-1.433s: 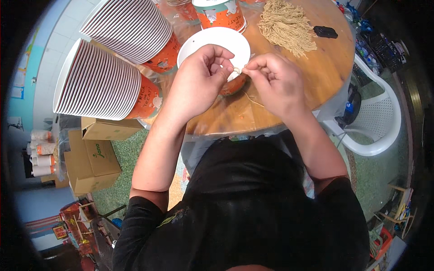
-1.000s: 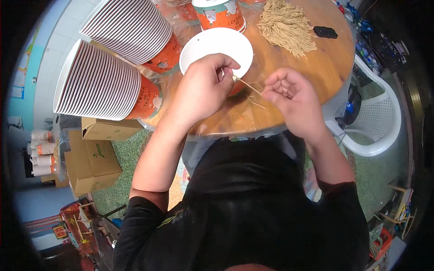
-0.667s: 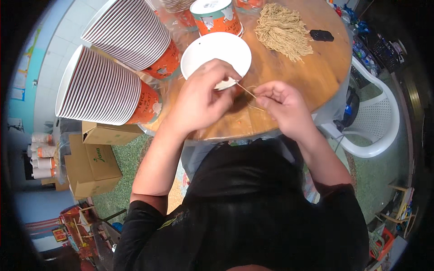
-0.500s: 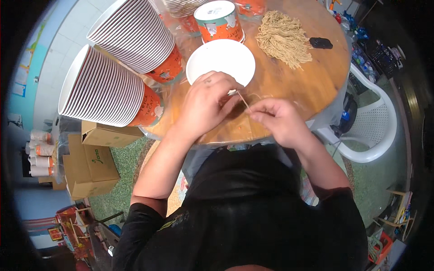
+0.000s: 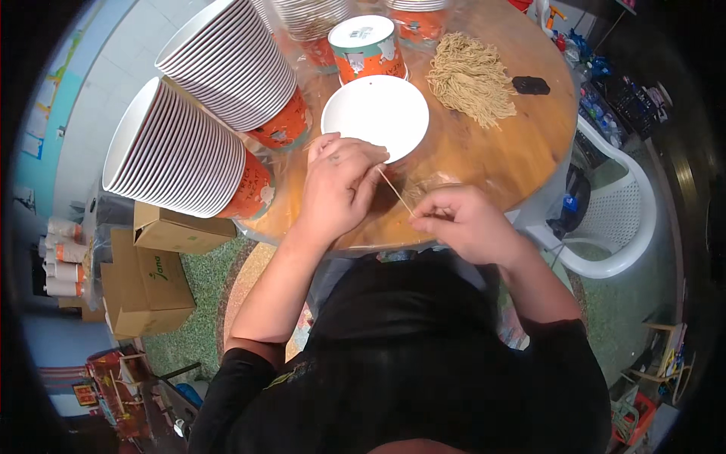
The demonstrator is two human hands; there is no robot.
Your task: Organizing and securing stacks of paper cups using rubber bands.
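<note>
R hand (image 5: pixel 470 227) pinching string (image 5: pixel 395 191), L hand (image 5: pixel 340 181) gripping cup (image 5: pixel 378 113) rim; string straight btwn hands

I lose part of the cup's (image 5: pixel 376 117) near rim behind the left hand (image 5: pixel 342 181), whose fingers also hide one end of the string (image 5: pixel 395 191), while its other end vanishes between the fingertips of the right hand (image 5: pixel 463 223). The top edge denies me the table's (image 5: pixel 503 163) far side and the tops of the far stacks (image 5: pixel 311 13). Clutter (image 5: pixel 117 390) at near left is too blurred for me to sort.
</note>
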